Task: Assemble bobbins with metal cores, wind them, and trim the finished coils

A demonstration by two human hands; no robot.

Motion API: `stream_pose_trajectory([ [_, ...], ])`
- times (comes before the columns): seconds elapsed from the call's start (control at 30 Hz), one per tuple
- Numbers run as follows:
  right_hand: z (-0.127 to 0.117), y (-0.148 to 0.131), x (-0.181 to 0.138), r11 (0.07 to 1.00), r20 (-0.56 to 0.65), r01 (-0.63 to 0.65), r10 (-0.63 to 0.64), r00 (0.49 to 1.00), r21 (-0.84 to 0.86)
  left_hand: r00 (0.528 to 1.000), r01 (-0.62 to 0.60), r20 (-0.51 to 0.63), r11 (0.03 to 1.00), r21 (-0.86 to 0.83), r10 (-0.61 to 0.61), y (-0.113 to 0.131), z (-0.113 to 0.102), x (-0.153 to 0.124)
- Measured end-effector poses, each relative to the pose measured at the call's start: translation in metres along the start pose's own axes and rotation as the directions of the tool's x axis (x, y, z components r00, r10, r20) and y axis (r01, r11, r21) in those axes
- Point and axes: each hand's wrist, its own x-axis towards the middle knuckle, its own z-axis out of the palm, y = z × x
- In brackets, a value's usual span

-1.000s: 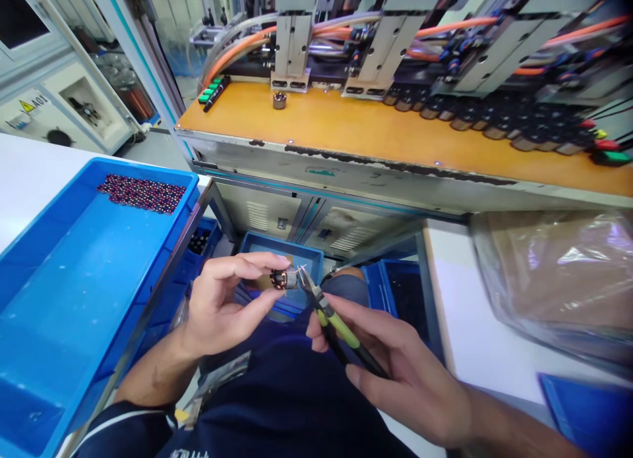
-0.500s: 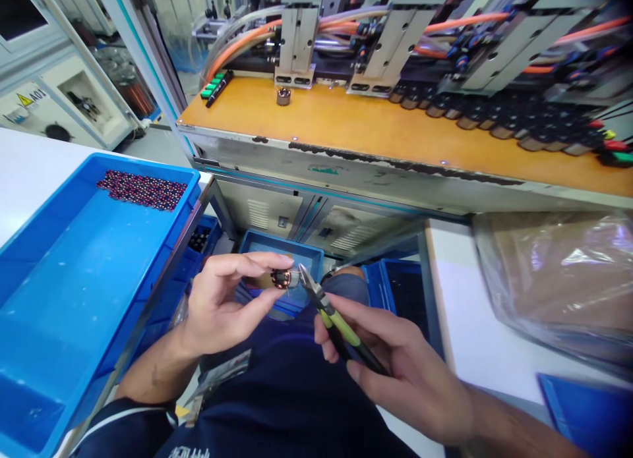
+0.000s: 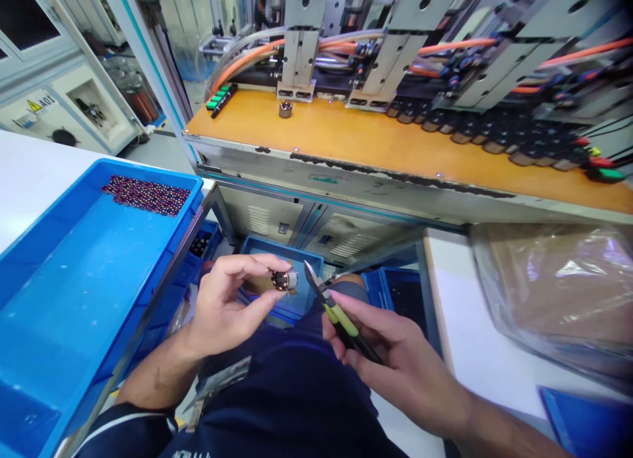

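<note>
A large blue plastic bin [image 3: 74,280] sat at the left, its near end cut off, with a patch of small dark reddish parts [image 3: 146,194] in its far corner, too small to make out singly. The left hand [image 3: 225,306] pinched a small copper-wound motor rotor [image 3: 285,280] between thumb and fingers above the lap. Just right of it, apart from the rotor, the right hand [image 3: 395,366] gripped green-handled cutting pliers [image 3: 336,313], fingers wrapped round the handles, which were partly hidden. A crinkled clear plastic bag [image 3: 558,286] lay on the white tabletop's right edge, contents blurred.
</note>
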Motion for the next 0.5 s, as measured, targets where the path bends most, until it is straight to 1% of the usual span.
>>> stream_pose_trajectory([
  [0.07,-0.001,-0.001,0.001,0.998,0.001,0.008,-0.008,1.0,-0.061,1.0,0.021,-0.022,0.999,-0.033,-0.022,0.001,-0.001,0.001],
  [0.1,-0.003,-0.002,0.002,0.993,0.012,0.022,-0.02,1.0,-0.12,0.998,0.058,-0.036,0.997,-0.059,-0.06,0.002,-0.002,0.002],
  [0.17,-0.008,-0.007,0.005,0.957,0.043,0.066,-0.056,0.997,-0.284,0.981,0.176,-0.062,0.977,-0.123,-0.185,0.001,-0.006,0.004],
  [0.2,-0.013,-0.01,0.01,0.918,0.061,0.102,-0.085,0.995,-0.383,0.964,0.238,-0.077,0.958,-0.162,-0.253,-0.001,-0.009,0.004],
  [0.23,-0.019,-0.015,0.016,0.864,0.067,0.142,-0.125,0.99,-0.483,0.943,0.293,-0.099,0.934,-0.204,-0.317,-0.003,-0.012,0.004],
  [0.3,-0.037,-0.028,0.036,0.707,0.038,0.227,-0.272,0.961,-0.67,0.89,0.372,-0.152,0.878,-0.302,-0.43,-0.007,-0.017,0.002],
  [0.33,-0.05,-0.036,0.05,0.612,0.008,0.237,-0.352,0.936,-0.755,0.857,0.405,-0.174,0.843,-0.354,-0.485,-0.008,-0.02,0.0],
  [0.37,-0.063,-0.044,0.067,0.513,-0.029,0.217,-0.429,0.903,-0.831,0.821,0.438,-0.186,0.805,-0.4,-0.54,-0.008,-0.022,-0.004],
  [0.4,-0.078,-0.052,0.086,0.415,-0.059,0.16,-0.468,0.882,-0.896,0.784,0.472,-0.193,0.769,-0.431,-0.59,-0.007,-0.024,-0.008],
  [0.43,-0.093,-0.06,0.106,0.317,-0.113,0.046,-0.464,0.878,-0.947,0.748,0.508,-0.198,0.738,-0.444,-0.634,-0.005,-0.027,-0.012],
  [0.47,-0.107,-0.066,0.127,0.225,-0.178,-0.085,-0.434,0.883,-0.971,0.715,0.54,-0.209,0.716,-0.442,-0.668,-0.002,-0.03,-0.018],
  [0.5,-0.12,-0.07,0.147,0.195,-0.202,-0.129,-0.419,0.885,-0.972,0.681,0.572,-0.226,0.699,-0.429,-0.696,0.003,-0.035,-0.024],
])
